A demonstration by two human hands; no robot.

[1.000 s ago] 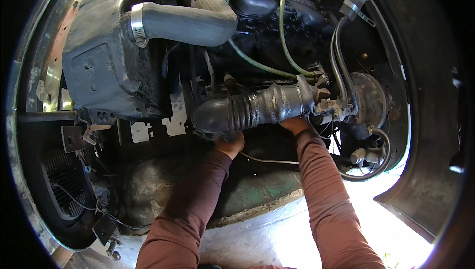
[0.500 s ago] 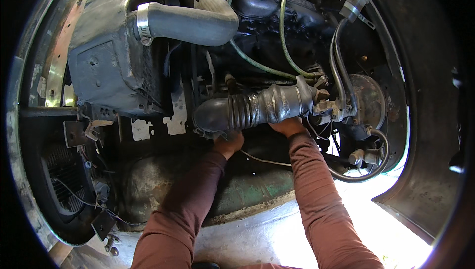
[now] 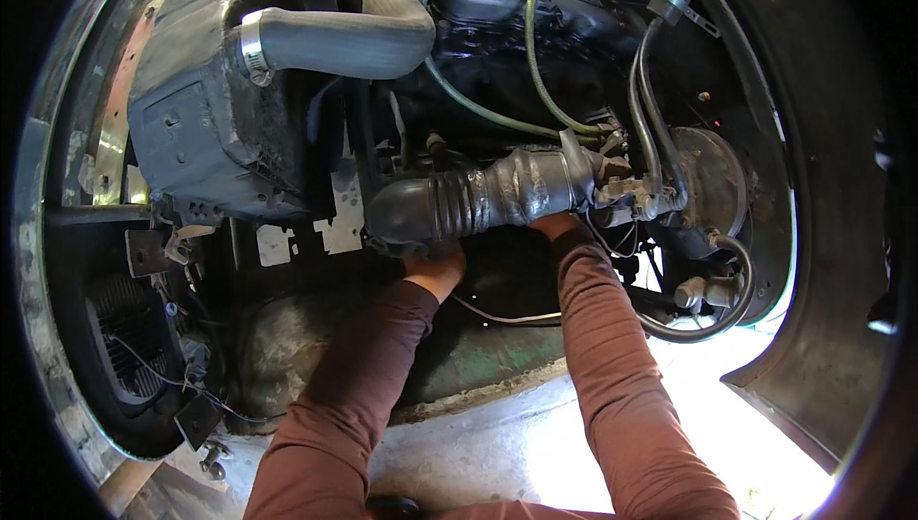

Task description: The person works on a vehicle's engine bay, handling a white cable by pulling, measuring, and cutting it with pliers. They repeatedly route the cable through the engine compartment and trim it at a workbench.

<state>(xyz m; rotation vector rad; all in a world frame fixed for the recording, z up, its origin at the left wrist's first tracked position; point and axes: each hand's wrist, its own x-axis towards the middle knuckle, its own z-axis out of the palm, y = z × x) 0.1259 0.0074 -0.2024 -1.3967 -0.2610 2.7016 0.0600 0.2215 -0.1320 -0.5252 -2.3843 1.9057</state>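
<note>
A black ribbed air intake hose [image 3: 521,187] with grey patches of wrap lies across the middle of the engine bay. Its rounded elbow end [image 3: 400,209] is on the left. Beneath that end, my left hand [image 3: 438,270] reaches up from below, its fingers hidden by the hose and by shadow. My right hand [image 3: 555,225] goes under the hose's thicker right part. Only the back of that hand and the wrist show, so its grip on anything cannot be seen.
A grey radiator hose [image 3: 335,42] with a metal clamp joins a dark box-shaped housing [image 3: 196,138] at upper left. Green hoses [image 3: 537,61] cross the engine. A round brake booster [image 3: 712,185] and a curved black hose [image 3: 708,329] stand at right. A thin cable [image 3: 507,317] hangs between my forearms.
The view has shifted a little, so the engine parts sit slightly further left. Both hands stay under the intake hose, and my right hand shows less than before.
</note>
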